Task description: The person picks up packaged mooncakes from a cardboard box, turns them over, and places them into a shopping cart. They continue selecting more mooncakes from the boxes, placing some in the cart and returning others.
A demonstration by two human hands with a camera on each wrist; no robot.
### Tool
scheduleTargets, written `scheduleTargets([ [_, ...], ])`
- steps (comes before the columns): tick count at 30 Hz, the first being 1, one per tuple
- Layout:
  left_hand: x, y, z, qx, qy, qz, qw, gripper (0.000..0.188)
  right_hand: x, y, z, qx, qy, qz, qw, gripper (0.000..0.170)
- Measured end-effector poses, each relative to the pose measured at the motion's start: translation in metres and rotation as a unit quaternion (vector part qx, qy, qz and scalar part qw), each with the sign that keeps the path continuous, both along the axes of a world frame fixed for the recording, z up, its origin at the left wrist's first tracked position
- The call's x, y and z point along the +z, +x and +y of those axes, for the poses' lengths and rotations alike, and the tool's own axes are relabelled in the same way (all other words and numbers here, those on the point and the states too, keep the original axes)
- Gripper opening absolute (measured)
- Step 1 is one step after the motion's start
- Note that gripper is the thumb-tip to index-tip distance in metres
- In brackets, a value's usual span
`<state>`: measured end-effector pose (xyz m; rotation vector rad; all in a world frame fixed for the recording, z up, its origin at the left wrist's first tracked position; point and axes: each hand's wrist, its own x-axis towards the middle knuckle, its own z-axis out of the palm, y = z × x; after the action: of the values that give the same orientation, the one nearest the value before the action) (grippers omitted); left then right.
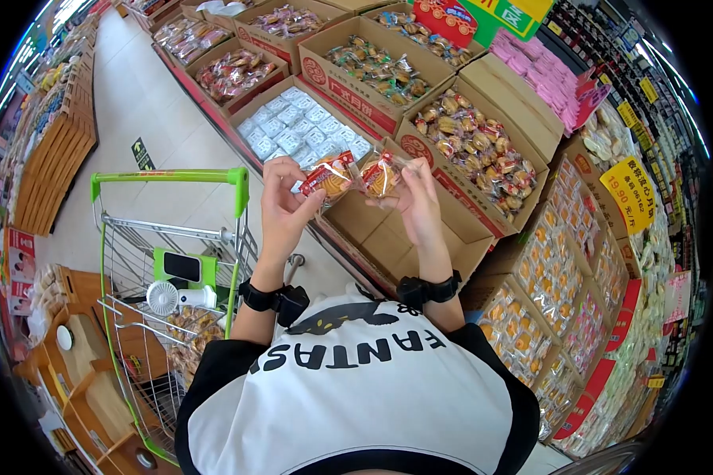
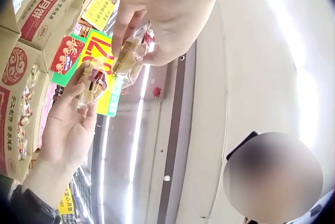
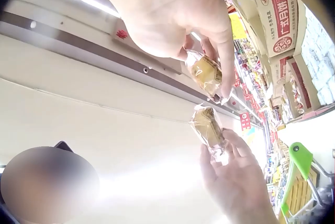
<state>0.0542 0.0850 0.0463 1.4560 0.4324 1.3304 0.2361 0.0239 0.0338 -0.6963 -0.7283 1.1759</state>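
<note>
My left hand (image 1: 284, 207) pinches one wrapped mooncake (image 1: 331, 179), my right hand (image 1: 418, 206) another mooncake (image 1: 381, 177), side by side above the display cartons (image 1: 404, 249); a light edge grip should avoid crushing either.

The wrapped cakes (image 1: 336, 183) are golden-brown with red labels (image 1: 315, 181). The cart handle (image 1: 170, 176) is green; the white shirt (image 1: 356, 412) has black sleeves (image 1: 216, 376) and lettering (image 1: 364, 354).
</note>
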Motion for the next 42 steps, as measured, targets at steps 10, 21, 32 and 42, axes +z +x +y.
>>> scheduleTargets([
  [10, -0.003, -0.018, -0.010, 0.035, -0.005, 0.016, 0.999, 0.030, -0.005, -0.037, 0.012, 0.055, -0.034, -0.032, 0.997, 0.011],
  [21, -0.008, -0.040, -0.017, 0.121, 0.018, 0.074, 0.990, 0.028, -0.005, -0.062, 0.017, 0.084, -0.013, -0.005, 0.996, 0.012],
  [32, -0.010, -0.058, -0.030, 0.143, -0.001, 0.085, 0.986, 0.026, -0.004, -0.082, 0.018, 0.142, -0.019, -0.027, 0.989, 0.023],
  [42, -0.020, -0.081, -0.042, 0.167, 0.015, 0.137, 0.976, 0.024, 0.004, -0.108, 0.013, 0.183, -0.011, -0.132, 0.974, 0.065],
])
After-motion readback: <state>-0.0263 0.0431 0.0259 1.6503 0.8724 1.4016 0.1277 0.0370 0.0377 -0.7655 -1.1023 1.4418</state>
